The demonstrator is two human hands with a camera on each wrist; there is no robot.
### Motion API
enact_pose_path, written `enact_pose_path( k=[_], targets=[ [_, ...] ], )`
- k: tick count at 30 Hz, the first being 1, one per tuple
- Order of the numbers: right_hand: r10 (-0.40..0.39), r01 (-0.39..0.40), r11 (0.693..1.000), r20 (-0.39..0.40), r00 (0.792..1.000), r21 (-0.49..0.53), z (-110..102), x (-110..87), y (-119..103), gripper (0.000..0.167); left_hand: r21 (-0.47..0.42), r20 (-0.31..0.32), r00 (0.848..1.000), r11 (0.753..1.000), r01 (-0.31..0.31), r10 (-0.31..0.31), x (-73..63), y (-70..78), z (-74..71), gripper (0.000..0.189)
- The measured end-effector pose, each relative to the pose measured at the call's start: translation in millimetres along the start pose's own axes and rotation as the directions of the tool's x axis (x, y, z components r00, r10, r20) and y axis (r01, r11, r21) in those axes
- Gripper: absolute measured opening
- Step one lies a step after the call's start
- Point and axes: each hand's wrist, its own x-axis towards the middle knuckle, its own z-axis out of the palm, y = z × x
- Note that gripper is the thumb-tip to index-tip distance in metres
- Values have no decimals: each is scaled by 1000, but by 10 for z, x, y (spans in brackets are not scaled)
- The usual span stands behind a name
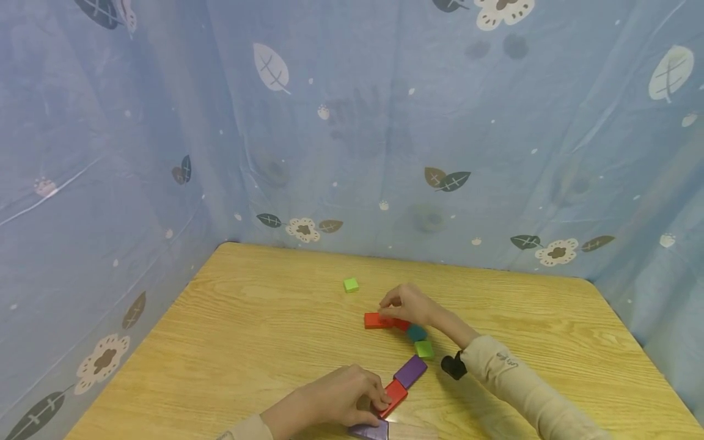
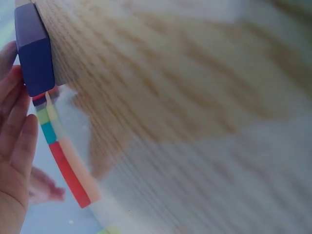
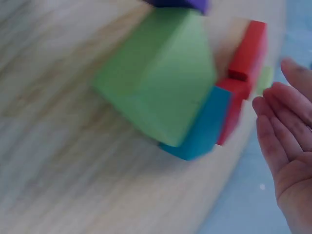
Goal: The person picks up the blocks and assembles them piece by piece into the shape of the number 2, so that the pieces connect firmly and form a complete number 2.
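Blocks lie in a curved row on the table. In the head view my left hand (image 1: 349, 394) has its fingertips at a red block (image 1: 397, 397) and its thumb at the near purple block (image 1: 370, 431). The left wrist view shows fairly straight fingers along the side of that purple block (image 2: 36, 58). My right hand (image 1: 412, 304) is by the row's far end, over a red block (image 1: 374, 321) and another red block (image 1: 403, 325). In the right wrist view its fingers are loosely extended, with no block between them.
A teal block (image 1: 416, 333), a green block (image 1: 424, 349) and another purple block (image 1: 410, 371) form the row's middle. A plain wooden block (image 1: 412, 432) lies at the near edge. One small lime block (image 1: 351, 285) stands apart farther back. Blue patterned curtains (image 1: 352, 122) border the wooden table (image 1: 264, 305).
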Motion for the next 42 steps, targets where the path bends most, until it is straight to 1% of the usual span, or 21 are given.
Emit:
enact_pose_path(
  k=[3, 5, 6, 8, 10, 12, 14, 15, 17, 20, 21, 23, 24, 25, 30, 31, 34, 37, 39, 40, 42],
  targets=[
    [41, -31, 995, -107, 993, 100, -132, 76, 8, 16, 8, -6, 1000, 1000, -8, 8, -3, -1, 0, 23],
    [80, -37, 978, -203, 976, 204, -232, 147, 23, 15, 13, -10, 1000, 1000, -14, 14, -5, -2, 2, 23],
    [101, -32, 963, -248, 963, 268, -280, 184, 33, 15, 16, -12, 1000, 1000, -16, 16, -6, -2, 3, 23],
    [152, -11, 909, -309, 939, 416, -351, 255, 66, 17, 25, -16, 1000, 999, -20, 21, -7, -2, 4, 23],
    [205, 9, 835, -327, 922, 551, -392, 318, 105, 20, 38, -19, 999, 999, -25, 26, -4, -1, 7, 23],
    [258, 8, 760, -313, 914, 650, -400, 372, 151, 24, 59, -18, 999, 998, -31, 33, 3, 0, 10, 23],
    [302, -2, 684, -281, 911, 729, -370, 430, 200, 26, 67, -14, 999, 997, -33, 34, 3, 1, 13, 23],
    [326, -20, 658, -261, 909, 753, -347, 458, 225, 27, 70, -12, 999, 997, -33, 33, 4, 2, 14, 23],
    [345, -46, 622, -221, 912, 782, -296, 508, 277, 28, 67, -6, 1000, 997, -30, 31, 5, 8, 15, 23],
    [338, -81, 604, -163, 927, 793, -216, 578, 347, 30, 54, -1, 1000, 998, -22, 22, 5, 17, 14, 23],
    [332, -93, 614, -150, 931, 783, -194, 600, 365, 30, 52, 1, 1000, 999, -18, 17, 5, 18, 13, 23],
    [317, -101, 616, -129, 939, 781, -158, 640, 395, 32, 56, 1, 1000, 998, -10, 10, 5, 19, 7, 23],
    [309, -102, 623, -124, 943, 776, -145, 661, 408, 33, 59, 2, 1000, 998, -5, 5, 5, 19, 3, 22],
    [303, -97, 617, -122, 945, 781, -134, 678, 416, 33, 60, 3, 1000, 998, 0, 0, 7, 20, -1, 22],
    [288, -84, 603, -118, 950, 793, -109, 754, 446, 34, 68, 3, 1000, 998, 8, -8, 11, 19, -22, 21],
    [292, -85, 594, -116, 949, 800, -103, 768, 449, 34, 69, 1, 1000, 998, 4, -4, 11, 18, -22, 21],
    [300, -96, 581, -103, 948, 808, -75, 805, 449, 36, 74, -13, 1000, 997, -12, 13, 9, 18, -13, 19],
    [305, -128, 571, -65, 950, 811, -34, 837, 443, 38, 87, -27, 999, 996, -29, 32, 15, 21, 0, 19],
    [298, -157, 577, -28, 954, 802, -11, 853, 433, 42, 91, -30, 999, 995, -34, 37, 19, 25, 3, 20],
    [296, -175, 585, -8, 955, 792, -2, 860, 427, 43, 90, -30, 999, 995, -35, 38, 21, 26, 3, 20],
    [284, -211, 627, 32, 958, 750, 8, 868, 410, 44, 85, -26, 999, 996, -36, 38, 22, 27, 0, 21]
  ],
)
